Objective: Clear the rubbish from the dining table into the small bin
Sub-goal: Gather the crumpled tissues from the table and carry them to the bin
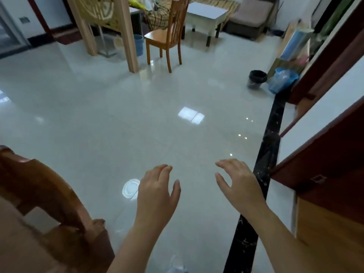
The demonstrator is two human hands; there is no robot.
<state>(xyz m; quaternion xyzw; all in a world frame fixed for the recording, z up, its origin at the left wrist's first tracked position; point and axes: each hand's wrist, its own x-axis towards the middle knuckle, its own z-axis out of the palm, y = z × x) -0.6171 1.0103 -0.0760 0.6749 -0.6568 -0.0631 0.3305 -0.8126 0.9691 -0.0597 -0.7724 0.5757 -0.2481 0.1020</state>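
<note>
Both hands are held out over the shiny tiled floor [118,115], palms down. The left hand [157,192] and the right hand [239,184] are released, with fingers loosely spread and grasping no object. The small black bin [257,79] stands on the floor far ahead to the right, just beside a blue plastic bag [282,79]. A dark wooden chair back [45,194] is near the left hand.

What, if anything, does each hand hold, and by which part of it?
Nothing is held: the left hand and the right hand are both empty, fingers relaxed and apart, above the floor.
</note>
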